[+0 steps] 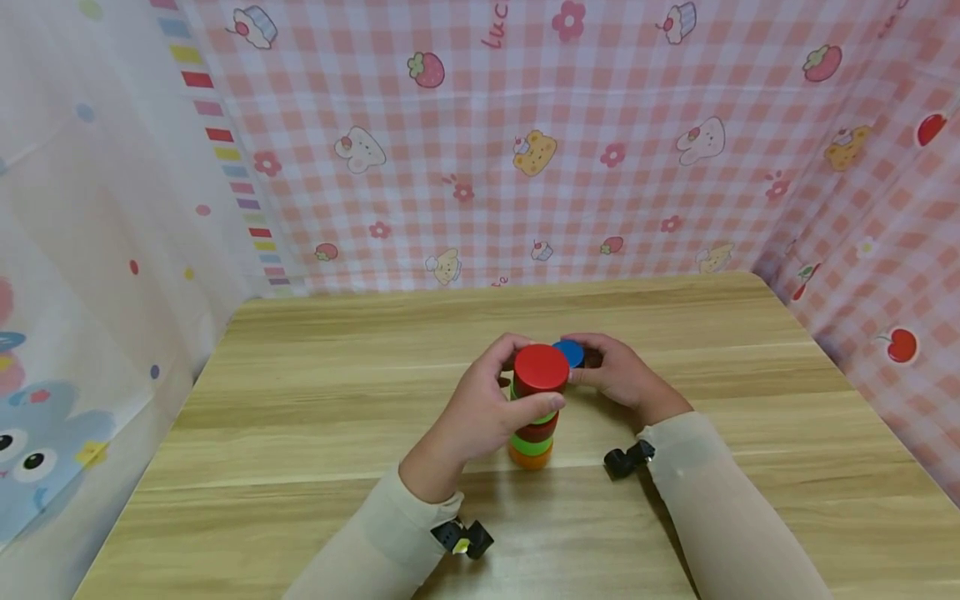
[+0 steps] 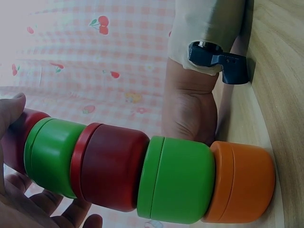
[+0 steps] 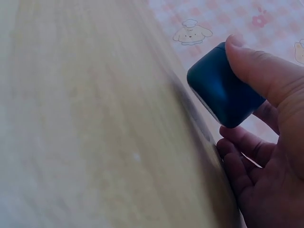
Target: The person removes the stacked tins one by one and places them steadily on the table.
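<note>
A tower of small round lidded jars stands upright on the table. From the bottom it runs orange, green, dark red, green, with a red jar on top. My left hand grips the tower near its top, thumb in front and fingers round the far side. Just behind and to the right of the tower, my right hand pinches a blue jar between thumb and fingers. The blue jar is tilted in the right wrist view; whether it touches the table I cannot tell.
The wood-grain table stretches out on both sides of the hands. A pink checked cloth hangs behind it, and a white patterned cloth at the left. Small black devices sit on both sleeve cuffs.
</note>
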The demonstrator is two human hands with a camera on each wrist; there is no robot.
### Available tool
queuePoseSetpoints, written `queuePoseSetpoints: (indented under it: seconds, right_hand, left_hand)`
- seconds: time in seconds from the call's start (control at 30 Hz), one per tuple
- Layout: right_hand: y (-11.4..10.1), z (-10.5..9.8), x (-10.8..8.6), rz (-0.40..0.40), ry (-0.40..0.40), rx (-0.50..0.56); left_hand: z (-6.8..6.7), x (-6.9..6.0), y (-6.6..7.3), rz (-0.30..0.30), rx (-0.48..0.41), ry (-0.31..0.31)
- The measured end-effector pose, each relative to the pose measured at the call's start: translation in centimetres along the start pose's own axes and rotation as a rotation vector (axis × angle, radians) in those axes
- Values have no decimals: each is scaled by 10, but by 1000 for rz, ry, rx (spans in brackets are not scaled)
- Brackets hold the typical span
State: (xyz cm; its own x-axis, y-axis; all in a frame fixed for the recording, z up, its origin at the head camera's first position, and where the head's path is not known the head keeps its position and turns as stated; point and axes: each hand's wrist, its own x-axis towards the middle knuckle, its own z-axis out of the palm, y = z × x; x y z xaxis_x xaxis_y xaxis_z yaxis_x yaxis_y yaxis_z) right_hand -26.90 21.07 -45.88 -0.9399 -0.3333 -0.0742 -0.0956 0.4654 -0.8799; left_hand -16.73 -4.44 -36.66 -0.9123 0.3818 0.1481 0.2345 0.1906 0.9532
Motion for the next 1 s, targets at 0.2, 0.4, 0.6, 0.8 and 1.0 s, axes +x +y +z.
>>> queuePoseSetpoints:
  seconds: [0.2, 0.4, 0.6, 0.8, 1.0]
  right_hand:
    - [0, -1, 1, -16, -14, -22]
    - [-1, -1, 1, -18, -7, -44]
    - [-2, -1, 0, 18, 3, -49]
    - [0, -1, 0, 37, 5, -59]
    - [-2, 0, -1, 45, -4, -57]
  left_hand:
    - [0, 1, 0, 3, -1, 5]
    - [0, 1, 0, 7, -1, 3]
    - [0, 1, 1, 3, -6, 1]
    - [0, 1, 1, 0, -4, -1]
    - [1, 0, 0, -10, -6, 4]
